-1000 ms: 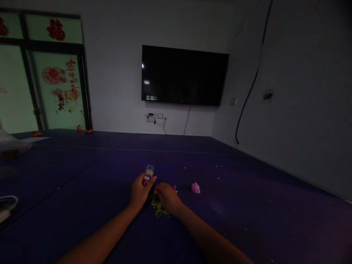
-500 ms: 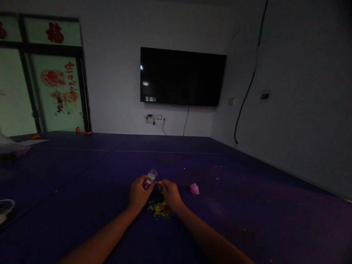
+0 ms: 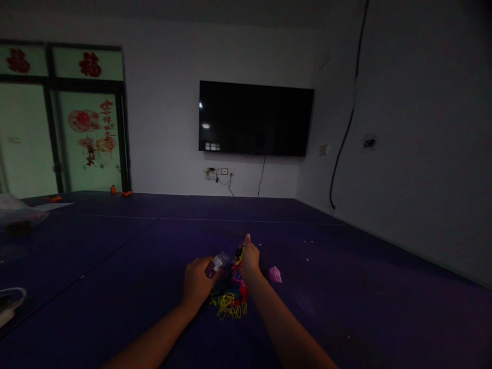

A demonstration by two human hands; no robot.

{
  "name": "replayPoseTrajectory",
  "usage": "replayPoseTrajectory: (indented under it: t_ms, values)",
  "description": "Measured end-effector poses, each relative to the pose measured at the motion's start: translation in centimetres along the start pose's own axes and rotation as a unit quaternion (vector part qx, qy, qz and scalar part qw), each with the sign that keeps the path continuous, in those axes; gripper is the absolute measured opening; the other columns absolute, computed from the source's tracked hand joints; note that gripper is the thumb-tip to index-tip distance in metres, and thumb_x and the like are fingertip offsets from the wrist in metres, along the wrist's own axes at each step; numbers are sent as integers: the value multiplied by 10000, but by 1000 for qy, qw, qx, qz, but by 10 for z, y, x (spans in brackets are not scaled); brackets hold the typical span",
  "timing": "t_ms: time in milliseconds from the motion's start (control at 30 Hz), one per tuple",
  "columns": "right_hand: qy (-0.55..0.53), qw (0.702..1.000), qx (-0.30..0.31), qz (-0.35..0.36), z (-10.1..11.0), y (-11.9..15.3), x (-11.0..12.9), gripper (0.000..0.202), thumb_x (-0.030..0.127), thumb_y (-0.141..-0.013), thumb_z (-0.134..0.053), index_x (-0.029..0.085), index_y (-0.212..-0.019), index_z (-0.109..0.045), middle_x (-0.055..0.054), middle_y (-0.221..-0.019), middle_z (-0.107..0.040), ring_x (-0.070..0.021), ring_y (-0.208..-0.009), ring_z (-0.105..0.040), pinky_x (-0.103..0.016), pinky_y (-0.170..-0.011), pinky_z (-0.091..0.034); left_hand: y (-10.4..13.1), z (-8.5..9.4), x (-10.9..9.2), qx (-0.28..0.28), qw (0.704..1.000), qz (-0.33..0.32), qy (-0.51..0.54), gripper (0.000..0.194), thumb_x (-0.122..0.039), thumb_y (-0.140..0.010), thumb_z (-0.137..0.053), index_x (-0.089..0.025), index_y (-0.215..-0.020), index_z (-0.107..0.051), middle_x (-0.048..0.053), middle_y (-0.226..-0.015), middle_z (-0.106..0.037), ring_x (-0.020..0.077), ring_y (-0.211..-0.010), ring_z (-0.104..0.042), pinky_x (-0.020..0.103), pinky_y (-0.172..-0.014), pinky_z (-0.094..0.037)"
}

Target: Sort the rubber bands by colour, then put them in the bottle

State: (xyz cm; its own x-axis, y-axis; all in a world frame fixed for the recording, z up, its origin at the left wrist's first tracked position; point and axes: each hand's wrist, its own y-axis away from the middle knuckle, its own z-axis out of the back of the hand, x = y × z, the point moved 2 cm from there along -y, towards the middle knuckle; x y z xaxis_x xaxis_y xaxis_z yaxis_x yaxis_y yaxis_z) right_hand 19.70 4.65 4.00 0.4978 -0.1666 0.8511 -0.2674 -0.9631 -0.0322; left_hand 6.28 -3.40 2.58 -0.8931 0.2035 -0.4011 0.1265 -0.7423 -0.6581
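My left hand point(image 3: 197, 279) is wrapped around a small clear plastic bottle point(image 3: 220, 262), tilted with its open-looking clear end up and to the right. Something purple or pink shows inside it. Against the pile of small coloured bands point(image 3: 229, 303) rests my right hand point(image 3: 250, 257), thumb raised. Its other fingers are hidden, so I cannot tell whether they hold any bands. Yellow, red, pink and blue loops lie in the pile, stretching from between my forearms up beside the right hand. A pink pointed cap-like piece point(image 3: 274, 274) lies right of that hand.
The dark purple mat point(image 3: 154, 256) carries a few tiny white scraps. At the left edge are a clear plastic bag point(image 3: 17, 211) and a white object with a loop point(image 3: 11, 302). Small orange things point(image 3: 126, 193) sit by the door. A television point(image 3: 255, 119) hangs on the far wall.
My right hand has moved away from the bottle, up and to the right, thumb now raised. More of the coloured band pile shows. The left hand still holds the bottle, slightly lower and farther right.
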Motion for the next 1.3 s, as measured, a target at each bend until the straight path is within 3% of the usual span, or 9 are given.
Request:
replayPoseTrajectory:
  t_ms: [233, 567, 867, 1100, 1300]
  values:
    - [-116, 988, -24, -97, -2, 3, -6, 414, 558, -813, -485, 221, -592, -389, 90, -359, -390, -98, -290, -388, -226, -348, -329, 1, 10, -9, 67, 995, -15, -77, 297, -330, -747, -610, -246, -1030, -645, 35, -937, -682, 226, -931, -573, 314, -753, -371]
    - [-172, 976, 28, -130, -3, 3, -5, 447, 550, -869, -391, 224, -565, -350, 88, -330, -387, -102, -259, -368, -218, -321, -296, 3, 12, -11, 110, 989, -38, -92, 308, -333, -778, -577, -232, -1063, -636, 55, -970, -675, 244, -961, -541, 343, -780, -340]
    - [-201, 967, 55, -144, -3, 1, -8, 457, 532, -874, -402, 218, -546, -345, 77, -334, -394, -97, -264, -372, -206, -317, -295, 2, 13, -13, 120, 987, -27, -103, 316, -328, -769, -588, -235, -1068, -632, 57, -967, -669, 239, -972, -541, 327, -757, -343]
    - [-204, 966, 29, -154, -7, 3, -9, 438, 505, -877, -419, 216, -552, -369, 80, -340, -397, -101, -271, -376, -212, -313, -308, 3, 10, -10, 94, 991, -46, -87, 313, -369, -782, -574, -231, -1056, -635, 53, -970, -678, 239, -951, -550, 340, -774, -346]
    - [-173, 974, 20, -146, -8, 7, -10, 451, 535, -867, -416, 214, -552, -377, 79, -353, -404, -96, -283, -388, -217, -333, -317, 4, 9, -10, 102, 990, -60, -74, 309, -375, -788, -561, -221, -1046, -633, 58, -982, -680, 248, -952, -554, 349, -782, -350]
